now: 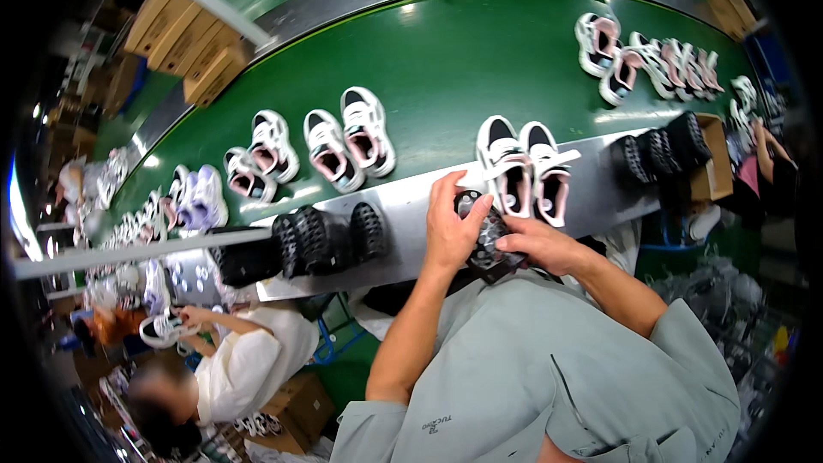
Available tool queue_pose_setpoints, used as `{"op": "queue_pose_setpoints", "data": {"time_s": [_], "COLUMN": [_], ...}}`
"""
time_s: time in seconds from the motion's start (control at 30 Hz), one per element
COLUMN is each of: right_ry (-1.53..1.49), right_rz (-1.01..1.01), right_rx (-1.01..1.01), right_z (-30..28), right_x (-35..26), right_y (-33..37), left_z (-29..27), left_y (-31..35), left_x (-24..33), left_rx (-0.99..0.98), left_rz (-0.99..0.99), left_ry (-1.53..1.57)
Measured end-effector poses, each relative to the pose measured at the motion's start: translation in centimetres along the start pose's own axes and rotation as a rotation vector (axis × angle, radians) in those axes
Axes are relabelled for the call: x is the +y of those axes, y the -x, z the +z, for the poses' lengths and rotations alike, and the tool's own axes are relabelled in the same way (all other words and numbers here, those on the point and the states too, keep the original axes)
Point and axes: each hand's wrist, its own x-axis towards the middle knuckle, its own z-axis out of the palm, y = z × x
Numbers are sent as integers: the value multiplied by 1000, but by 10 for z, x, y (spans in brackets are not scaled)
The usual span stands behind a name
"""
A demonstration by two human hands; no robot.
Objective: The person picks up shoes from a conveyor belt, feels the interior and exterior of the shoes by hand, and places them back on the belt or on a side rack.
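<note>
My left hand (454,221) is closed around the left side of a black curved piece with a knobbly, dotted surface (489,249). My right hand (546,247) grips the same piece from the right, thumb on its face. The piece is held close to my body, over the near edge of a metal ledge (429,214); its exact kind does not show. Just beyond my hands stands a pair of white and black sneakers with pink lining, a left shoe (503,159) and a right shoe (546,176), toes pointing away. A white strap sticks out from the right shoe.
More black knobbly pieces stand on the ledge at left (313,240) and right (660,154), the latter by an open cardboard box (714,159). Sneaker pairs (347,141) line the green belt (446,51). At lower left a co-worker in a white shirt (253,360) handles a shoe.
</note>
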Motion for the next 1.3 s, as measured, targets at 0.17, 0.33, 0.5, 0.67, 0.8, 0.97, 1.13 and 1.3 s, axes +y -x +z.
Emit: {"op": "queue_pose_setpoints", "data": {"time_s": [0.17, 0.33, 0.5, 0.67, 0.8, 0.97, 1.13, 1.3], "right_ry": [1099, 1060, 1122, 1179, 1383, 1416, 1428, 1123], "right_rz": [-230, -151, -54, -119, -201, -359, -318, -788], "right_rx": [525, 525, 519, 566, 671, 805, 711, 821], "right_z": [-2, -36, -64, -60, -54, -35, -37, -37], "right_x": [-25, 4, 4, 0, 48, 77, 86, 79], "right_y": [54, 59, 57, 25, -31, -44, -73, -88], "left_z": [49, 73, 89, 81, 83, 67, 77, 50], "left_y": [-5, -4, -59, -71, -60, -62, -64, -81], "left_x": [-23, -28, -35, -52, -39, -52, -59, -75], "left_rx": [-87, -16, -116, -454, -567, -536, -550, -498], "left_rz": [-288, 10, 268, 329, 185, 150, 214, 156], "left_ry": [161, -473, -740, -615, -657, -628, -621, -487]}}
